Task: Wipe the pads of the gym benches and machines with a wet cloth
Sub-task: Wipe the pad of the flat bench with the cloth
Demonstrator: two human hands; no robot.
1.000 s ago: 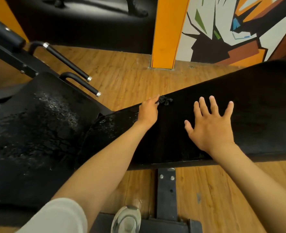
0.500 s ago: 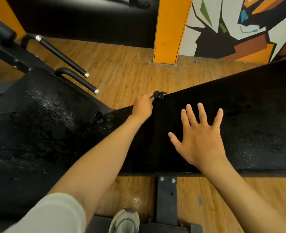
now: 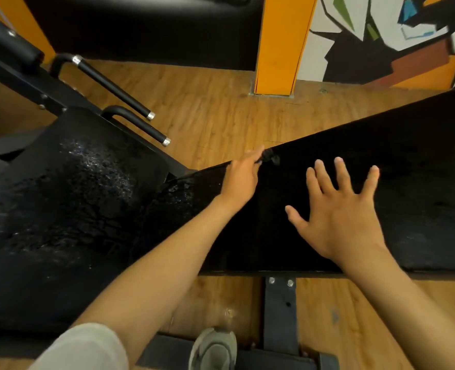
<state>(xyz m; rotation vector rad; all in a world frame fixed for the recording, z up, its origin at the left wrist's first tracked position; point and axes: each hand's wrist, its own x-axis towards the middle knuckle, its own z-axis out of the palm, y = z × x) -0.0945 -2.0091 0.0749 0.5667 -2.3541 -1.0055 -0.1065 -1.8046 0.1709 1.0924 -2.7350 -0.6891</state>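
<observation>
A long black bench back pad (image 3: 408, 182) runs from the centre to the right. Its left end meets the black seat pad (image 3: 68, 209), which glistens with water drops. My left hand (image 3: 241, 180) reaches to the back pad's far edge, where its fingers pinch a small crumpled black cloth (image 3: 272, 158). Much of the cloth is hidden by the fingers and hard to tell from the dark pad. My right hand (image 3: 338, 217) lies flat on the back pad with its fingers spread, holding nothing.
Two black handles with chrome tips (image 3: 141, 129) stick out beyond the seat pad. The bench's steel frame (image 3: 279, 316) and my shoe (image 3: 213, 348) are below on the wood floor. An orange pillar (image 3: 282, 44) and a painted wall stand behind.
My left hand keeps the cloth at the pad's far edge and has shifted only slightly. My right hand stays flat on the pad, a little nearer its front edge.
</observation>
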